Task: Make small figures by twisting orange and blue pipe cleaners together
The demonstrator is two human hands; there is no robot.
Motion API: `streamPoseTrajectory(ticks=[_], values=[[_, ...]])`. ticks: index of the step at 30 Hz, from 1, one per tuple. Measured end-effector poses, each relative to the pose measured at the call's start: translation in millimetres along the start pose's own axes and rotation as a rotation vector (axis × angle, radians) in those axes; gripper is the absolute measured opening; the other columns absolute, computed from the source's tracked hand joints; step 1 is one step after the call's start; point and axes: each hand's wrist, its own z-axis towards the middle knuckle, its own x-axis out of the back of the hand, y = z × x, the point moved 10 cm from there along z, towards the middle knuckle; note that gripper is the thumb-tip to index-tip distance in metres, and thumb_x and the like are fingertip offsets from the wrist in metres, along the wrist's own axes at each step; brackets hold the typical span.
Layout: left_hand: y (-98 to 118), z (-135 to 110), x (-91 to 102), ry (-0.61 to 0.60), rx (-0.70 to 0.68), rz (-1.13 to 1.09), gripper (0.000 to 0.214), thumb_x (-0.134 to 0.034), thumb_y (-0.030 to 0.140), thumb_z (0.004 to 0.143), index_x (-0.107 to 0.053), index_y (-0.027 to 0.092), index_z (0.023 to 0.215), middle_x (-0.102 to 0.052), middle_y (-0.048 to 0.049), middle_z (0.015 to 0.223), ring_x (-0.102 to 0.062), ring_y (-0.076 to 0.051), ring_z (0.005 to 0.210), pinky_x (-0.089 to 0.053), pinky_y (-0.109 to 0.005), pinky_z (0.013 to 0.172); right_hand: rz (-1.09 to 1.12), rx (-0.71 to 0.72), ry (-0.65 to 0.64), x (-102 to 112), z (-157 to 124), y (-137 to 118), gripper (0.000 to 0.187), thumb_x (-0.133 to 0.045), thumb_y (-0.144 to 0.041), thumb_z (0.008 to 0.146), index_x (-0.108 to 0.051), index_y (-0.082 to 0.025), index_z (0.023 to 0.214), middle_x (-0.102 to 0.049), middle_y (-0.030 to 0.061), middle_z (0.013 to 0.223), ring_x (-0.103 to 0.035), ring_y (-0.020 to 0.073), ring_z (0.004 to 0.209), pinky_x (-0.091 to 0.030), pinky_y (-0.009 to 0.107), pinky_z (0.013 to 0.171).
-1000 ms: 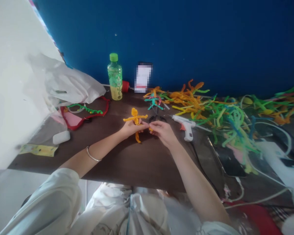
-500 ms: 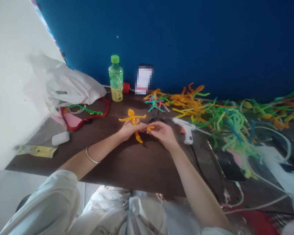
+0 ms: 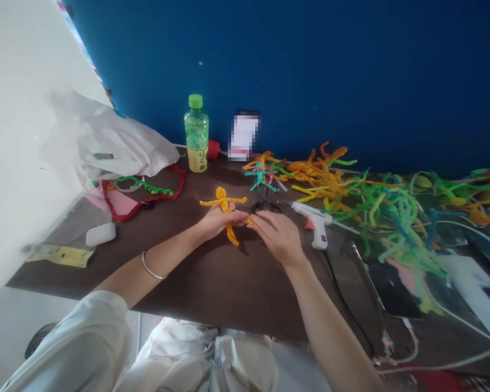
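Observation:
An orange pipe-cleaner figure (image 3: 224, 202), with a rounded head, two outstretched arms and a leg hanging below, is gripped by my left hand (image 3: 216, 222). The fingers wrap round its middle and hide part of the body. My right hand (image 3: 280, 233) is closed at the fingertips on a small orange end of pipe cleaner (image 3: 250, 220), right beside my left fingertips. Whether that end belongs to the figure is hidden. Behind the hands lie black-handled scissors (image 3: 266, 206) and a small teal pipe-cleaner figure (image 3: 261, 175).
A white glue gun (image 3: 316, 220) lies right of my hands, its cord trailing forward. Tangled coloured pipe cleaners (image 3: 322, 177) spread along the back right, near a dark phone (image 3: 387, 283). A green-capped bottle (image 3: 196, 136), plastic bag (image 3: 122, 141) and white case (image 3: 100, 234) stand left.
My right fingers have drawn closer together over the small orange end, covering more of it. The left hand still grips the figure. The whole view has shifted slightly.

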Motion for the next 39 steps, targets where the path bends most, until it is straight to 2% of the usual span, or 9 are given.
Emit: streamPoseTrajectory(ticks=[4,7,11,14,18,22,27,33,39], values=[[-0.3,0.2,0.5,-0.003,-0.027,0.030,0.042,-0.075,0.019,0.054,-0.034,0.016,0.063,-0.064,0.0016,0.064,-0.064,-0.013,0.066,-0.051,-0.029,0.069,0.161,-0.111,0.038,-2.3,1.2,6.7,0.016,-0.049,-0.025,0.085,-0.064,-0.019,0.085,-0.066,0.0065,0.084,-0.059,0.0169,0.078,-0.044,0.030,0.072],[3.0,-0.3,-0.4,0.001,-0.067,0.087,0.041,-0.074,0.021,0.055,-0.034,0.017,0.062,-0.066,-0.0006,0.068,-0.064,-0.014,0.069,-0.051,-0.031,0.072,0.441,-0.375,0.110,-7.8,-2.1,28.0,0.021,-0.049,-0.030,0.083,-0.061,-0.019,0.069,-0.063,0.0048,0.071,-0.057,0.0156,0.068,-0.045,0.029,0.066],[14.3,-2.8,-6.9,-0.023,-0.143,0.202,0.041,-0.074,0.020,0.056,-0.033,0.016,0.057,-0.068,-0.0046,0.075,-0.065,-0.016,0.072,-0.050,-0.035,0.075,1.050,-0.892,0.093,-49.9,-23.8,54.1,0.026,-0.059,-0.039,0.074,-0.055,-0.018,0.059,-0.055,0.0004,0.054,-0.048,0.0107,0.047,-0.041,0.025,0.048],[18.7,-3.5,-6.3,-0.012,-0.172,0.244,0.040,-0.074,0.019,0.056,-0.034,0.016,0.055,-0.068,-0.0056,0.075,-0.064,-0.017,0.071,-0.050,-0.037,0.076,1.387,-1.095,-0.024,-80.5,-33.8,46.1,0.025,-0.064,-0.040,0.068,-0.055,-0.017,0.063,-0.056,0.0005,0.055,-0.046,0.0084,0.042,-0.040,0.023,0.042],[11.8,-0.6,4.6,0.049,-0.127,0.152,0.041,-0.074,0.019,0.056,-0.033,0.016,0.057,-0.067,-0.0041,0.069,-0.064,-0.015,0.067,-0.050,-0.038,0.074,1.125,-0.945,0.070,-58.3,-28.5,56.0,0.022,-0.062,-0.037,0.072,-0.058,-0.019,0.084,-0.061,0.0002,0.061,-0.057,0.0114,0.048,-0.047,0.025,0.049],[2.3,2.0,7.4,0.040,-0.041,0.048,0.043,-0.074,0.019,0.056,-0.031,0.017,0.060,-0.067,-0.0023,0.068,-0.064,-0.014,0.068,-0.050,-0.035,0.074,0.486,-0.382,0.110,-6.3,-4.4,34.7,0.013,-0.056,-0.029,0.079,-0.062,-0.021,0.086,-0.068,0.0049,0.080,-0.064,0.0166,0.070,-0.052,0.030,0.067],[-3.8,2.0,3.0,-0.007,0.038,0.024,0.044,-0.074,0.016,0.056,-0.030,0.017,0.060,-0.065,-0.0008,0.065,-0.065,-0.015,0.068,-0.050,-0.035,0.075,0.096,0.035,0.054,4.9,0.8,2.2,0.018,-0.053,-0.018,0.082,-0.063,-0.018,0.097,-0.069,0.0077,0.091,-0.064,0.0180,0.084,-0.050,0.029,0.075],[-2.1,0.8,1.3,-0.005,0.032,0.012,0.044,-0.074,0.016,0.055,-0.030,0.017,0.061,-0.065,0.0002,0.064,-0.064,-0.013,0.066,-0.050,-0.032,0.075,0.071,0.029,0.049,-1.7,-0.6,4.0,0.018,-0.051,-0.017,0.083,-0.062,-0.015,0.097,-0.067,0.0084,0.085,-0.062,0.0175,0.077,-0.048,0.028,0.069],[2.3,1.4,3.3,0.023,-0.028,0.039,0.043,-0.074,0.018,0.054,-0.032,0.017,0.060,-0.065,-0.0003,0.067,-0.064,-0.013,0.067,-0.050,-0.033,0.076,0.394,-0.308,-0.011,-16.7,-0.9,28.8,0.019,-0.046,-0.025,0.085,-0.062,-0.018,0.079,-0.063,0.0053,0.073,-0.058,0.0153,0.068,-0.045,0.027,0.065]])
